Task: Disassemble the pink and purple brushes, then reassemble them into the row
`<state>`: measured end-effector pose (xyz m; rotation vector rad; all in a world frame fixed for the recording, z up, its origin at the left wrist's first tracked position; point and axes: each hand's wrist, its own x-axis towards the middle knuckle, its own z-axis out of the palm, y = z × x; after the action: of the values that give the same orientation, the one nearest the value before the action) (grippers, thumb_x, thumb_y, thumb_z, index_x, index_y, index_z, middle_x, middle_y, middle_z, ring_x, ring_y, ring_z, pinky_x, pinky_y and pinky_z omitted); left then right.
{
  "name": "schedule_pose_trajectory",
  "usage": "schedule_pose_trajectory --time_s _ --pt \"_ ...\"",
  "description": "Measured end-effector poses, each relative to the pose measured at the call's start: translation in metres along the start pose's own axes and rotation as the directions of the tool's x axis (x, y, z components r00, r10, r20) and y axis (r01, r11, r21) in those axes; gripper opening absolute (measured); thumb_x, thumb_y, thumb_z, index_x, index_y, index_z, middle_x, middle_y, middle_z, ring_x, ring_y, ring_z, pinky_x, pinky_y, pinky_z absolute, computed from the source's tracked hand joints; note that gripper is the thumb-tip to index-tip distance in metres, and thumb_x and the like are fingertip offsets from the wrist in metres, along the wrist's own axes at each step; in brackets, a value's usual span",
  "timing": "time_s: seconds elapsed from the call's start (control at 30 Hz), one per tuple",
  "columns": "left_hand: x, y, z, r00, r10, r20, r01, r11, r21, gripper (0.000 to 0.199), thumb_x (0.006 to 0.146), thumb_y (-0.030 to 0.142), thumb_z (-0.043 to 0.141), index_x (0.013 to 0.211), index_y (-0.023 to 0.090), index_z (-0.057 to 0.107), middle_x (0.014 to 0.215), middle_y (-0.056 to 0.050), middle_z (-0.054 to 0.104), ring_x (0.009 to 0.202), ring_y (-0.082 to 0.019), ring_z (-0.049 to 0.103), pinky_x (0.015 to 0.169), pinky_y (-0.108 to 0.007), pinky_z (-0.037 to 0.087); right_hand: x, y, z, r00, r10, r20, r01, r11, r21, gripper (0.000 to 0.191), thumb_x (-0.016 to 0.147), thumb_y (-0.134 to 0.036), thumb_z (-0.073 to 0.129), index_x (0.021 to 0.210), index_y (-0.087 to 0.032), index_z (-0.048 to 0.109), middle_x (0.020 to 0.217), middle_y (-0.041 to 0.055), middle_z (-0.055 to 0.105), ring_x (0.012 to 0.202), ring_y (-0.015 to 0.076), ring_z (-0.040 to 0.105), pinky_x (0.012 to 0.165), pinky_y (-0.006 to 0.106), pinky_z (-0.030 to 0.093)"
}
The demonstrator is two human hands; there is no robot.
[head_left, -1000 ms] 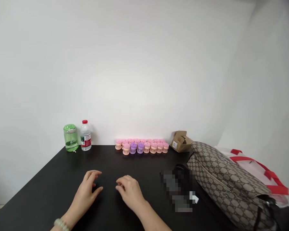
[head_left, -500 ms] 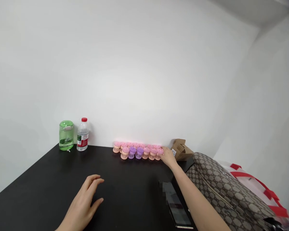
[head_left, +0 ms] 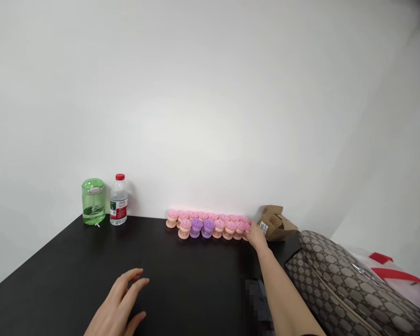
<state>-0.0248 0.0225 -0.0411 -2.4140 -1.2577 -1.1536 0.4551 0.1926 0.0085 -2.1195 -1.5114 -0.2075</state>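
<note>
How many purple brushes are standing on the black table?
2: the left purple brush and the right purple brush, side by side among the pink brushes. More could be hidden behind.

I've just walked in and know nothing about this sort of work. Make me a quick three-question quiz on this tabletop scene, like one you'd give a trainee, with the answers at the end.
1. True or false: the left hand is gripping the red-capped bottle.

2. How many purple brushes stand in the front row?
A) One
B) Two
C) Four

3. Fill in the blank: seen from the wearer's side, the right hand is at the ____ end of the rows of brushes, next to the cardboard box.

Key:
1. False; its fingers are apart with nothing between them.
2. B
3. right
</note>
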Motion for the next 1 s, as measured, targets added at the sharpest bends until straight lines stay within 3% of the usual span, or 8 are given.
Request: schedule_pose_trajectory --time_s 0.1,0.23,0.4,0.53,0.6,0.67,0.83,1.0 --pt "0.000 0.002 -0.001 1.000 -0.020 0.021 0.020 1.000 -0.012 0.036 0.094 0.032 0.052 0.129 0.029 0.055 0.133 -0.011 0.057 0.112 -0.027 0.066 0.084 -0.032 0.061 -0.007 0.002 -0.011 0.995 0.090 0.041 -0.091 0.995 0.035 0.034 0.095 -0.034 0.062 0.125 -0.018 0.058 0.125 0.0085 0.062 0.105 0.0228 0.065 0.088 0.044 0.056" --pt "0.003 0.004 -0.004 0.998 -0.036 0.047 0.039 0.998 -0.054 0.034 0.095 0.032 0.050 0.128 0.027 0.055 0.132 -0.013 0.055 0.116 -0.029 0.062 0.089 -0.040 0.060 -0.027 -0.006 -0.043 0.986 0.164 0.024 -0.166 0.976 0.141 0.035 0.095 -0.034 0.062 0.126 -0.017 0.058 0.128 0.0094 0.060 0.108 0.0241 0.064 0.090 0.046 0.055" --pt "0.008 0.003 -0.008 0.995 -0.078 0.069 0.087 0.988 -0.128 0.031 0.095 0.035 0.050 0.125 0.026 0.054 0.131 -0.013 0.053 0.112 -0.029 0.062 0.088 -0.043 0.060 -0.095 -0.056 -0.070 0.995 0.076 0.062 -0.094 0.910 0.403 0.049 0.082 -0.027 0.075 0.126 -0.016 0.055 0.126 0.0133 0.060 0.119 0.0303 0.057 0.102 0.049 0.046" --pt "0.011 0.005 -0.011 0.992 -0.080 0.102 0.104 0.960 -0.259 0.041 0.088 0.041 0.062 0.126 0.027 0.054 0.131 -0.011 0.054 0.110 -0.029 0.063 0.086 -0.040 0.060 -0.178 -0.124 -0.053 0.955 -0.180 0.234 -0.016 0.760 0.650 0.042 0.084 -0.030 0.075 0.121 -0.019 0.058 0.111 0.0060 0.067 0.098 0.0227 0.067 0.091 0.042 0.054" --pt "0.013 0.005 -0.012 0.989 -0.063 0.131 0.104 0.937 -0.334 0.047 0.085 0.041 0.068 0.127 0.026 0.053 0.129 -0.011 0.057 0.109 -0.028 0.065 0.085 -0.038 0.060 -0.211 -0.156 -0.040 0.912 -0.292 0.289 -0.016 0.678 0.735 0.032 0.095 -0.034 0.062 0.123 -0.017 0.059 0.122 0.0079 0.063 0.101 0.0216 0.066 0.086 0.042 0.057" --pt "0.014 0.002 -0.010 0.986 -0.057 0.154 0.110 0.926 -0.361 0.045 0.084 0.038 0.068 0.124 0.025 0.055 0.122 -0.010 0.063 0.104 -0.027 0.067 0.084 -0.038 0.060 -0.233 -0.182 -0.031 0.876 -0.369 0.312 -0.030 0.603 0.797 0.033 0.096 -0.035 0.061 0.125 -0.019 0.059 0.126 0.0083 0.062 0.105 0.0227 0.065 0.088 0.043 0.056" --pt "0.012 -0.015 -0.005 0.983 -0.105 0.152 0.143 0.955 -0.261 0.029 0.087 0.034 0.061 0.114 0.023 0.056 0.104 -0.005 0.069 0.091 -0.024 0.070 0.077 -0.034 0.059 -0.254 -0.217 -0.021 0.795 -0.505 0.336 -0.099 0.438 0.893 0.031 0.096 -0.036 0.061 0.123 -0.019 0.060 0.127 0.0073 0.062 0.106 0.0236 0.064 0.089 0.043 0.056" --pt "0.010 -0.019 -0.007 0.991 -0.049 0.121 0.073 0.978 -0.194 0.027 0.090 0.039 0.059 0.111 0.023 0.056 0.105 -0.006 0.067 0.093 -0.023 0.069 0.078 -0.032 0.058 -0.261 -0.219 -0.015 0.755 -0.555 0.348 -0.183 0.331 0.926 0.033 0.096 -0.036 0.062 0.123 -0.018 0.060 0.126 0.0072 0.062 0.106 0.0245 0.064 0.089 0.044 0.056"
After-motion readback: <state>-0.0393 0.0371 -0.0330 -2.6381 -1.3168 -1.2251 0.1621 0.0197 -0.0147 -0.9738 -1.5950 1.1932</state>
